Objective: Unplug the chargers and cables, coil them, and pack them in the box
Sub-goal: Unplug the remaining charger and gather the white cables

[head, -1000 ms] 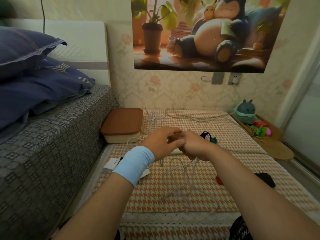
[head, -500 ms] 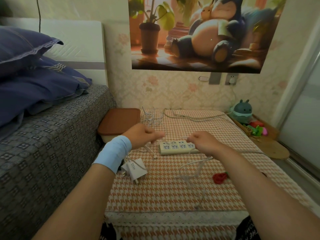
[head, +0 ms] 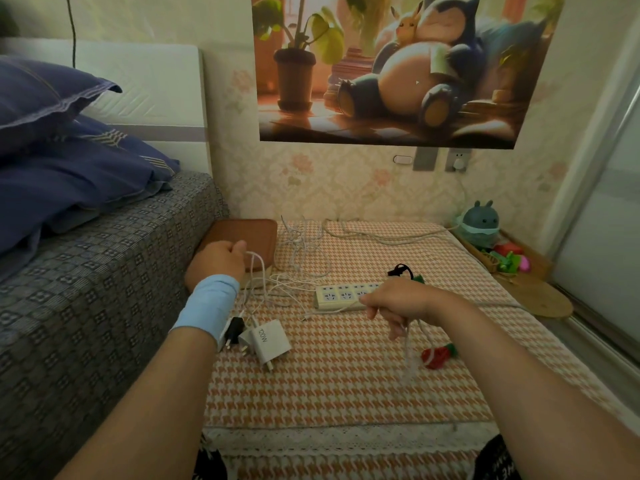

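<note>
Looking from the left, I see a bed [head: 86,289] under a grey woven cover with a small square pattern, and soft dark-blue pillows [head: 52,133] piled on it. Beside the bed is the left hand [head: 216,263], with a smooth light-blue wristband [head: 207,306]. It is in front of the box [head: 249,233], a low rectangular one with rounded corners and a closed brown lid. The fingers of this hand are curled, and the thumb pinches a thin white cable [head: 258,263], which falls in a loop to the mat [head: 346,393], a fabric in orange-and-white houndstooth.

Under this wrist lie a small black charger [head: 233,332] and a blocky white charger [head: 270,341], touching each other, with their prongs showing. Behind them, a loose tangle of white cables [head: 301,237] lies just beside the box.

In the middle, the long cream power strip [head: 343,294] lies flat on the mat. The right hand [head: 401,301] covers its right end. Its fingers are closed in a fist round cable loops [head: 408,351], which hang below it a little blurred. Near them lies a small red thing [head: 437,356]; I cannot tell what it is. Farther right are a round wooden board [head: 543,303] and a rounded teal plush toy [head: 479,223].
</note>
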A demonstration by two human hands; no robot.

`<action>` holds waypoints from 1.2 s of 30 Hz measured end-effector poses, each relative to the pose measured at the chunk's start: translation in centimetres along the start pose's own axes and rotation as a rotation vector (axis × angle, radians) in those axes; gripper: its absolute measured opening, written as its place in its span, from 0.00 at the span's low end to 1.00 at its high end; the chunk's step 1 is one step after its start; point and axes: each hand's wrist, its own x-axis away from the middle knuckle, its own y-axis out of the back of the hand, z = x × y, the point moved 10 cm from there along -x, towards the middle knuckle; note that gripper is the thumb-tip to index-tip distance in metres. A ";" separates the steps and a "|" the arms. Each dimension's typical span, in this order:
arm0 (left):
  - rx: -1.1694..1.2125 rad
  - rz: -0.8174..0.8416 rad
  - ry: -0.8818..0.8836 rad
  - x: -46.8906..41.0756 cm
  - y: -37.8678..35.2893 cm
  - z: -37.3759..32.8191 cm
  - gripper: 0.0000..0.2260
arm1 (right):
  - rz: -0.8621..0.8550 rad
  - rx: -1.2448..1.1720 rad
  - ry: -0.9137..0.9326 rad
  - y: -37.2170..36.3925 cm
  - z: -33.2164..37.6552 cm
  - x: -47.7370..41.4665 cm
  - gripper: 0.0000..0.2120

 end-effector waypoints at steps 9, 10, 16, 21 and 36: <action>0.227 0.161 -0.693 7.8 -2.5 -12.4 0.23 | 0.086 -0.188 0.115 -2.1 3.5 -0.1 0.15; 0.316 0.328 -0.698 9.4 -4.0 -13.2 0.22 | 0.076 -0.232 0.134 -2.0 3.8 -0.2 0.14; 0.096 0.646 -0.604 10.7 -8.5 -12.0 0.15 | 0.101 -0.333 0.207 -2.3 4.5 -0.6 0.09; -0.006 0.577 -0.510 7.9 -7.3 -9.7 0.19 | -0.078 -0.351 0.196 0.2 3.0 -1.2 0.11; 0.659 0.490 -0.360 7.8 -1.9 -10.0 0.20 | -0.210 -0.009 0.193 1.2 3.0 0.1 0.34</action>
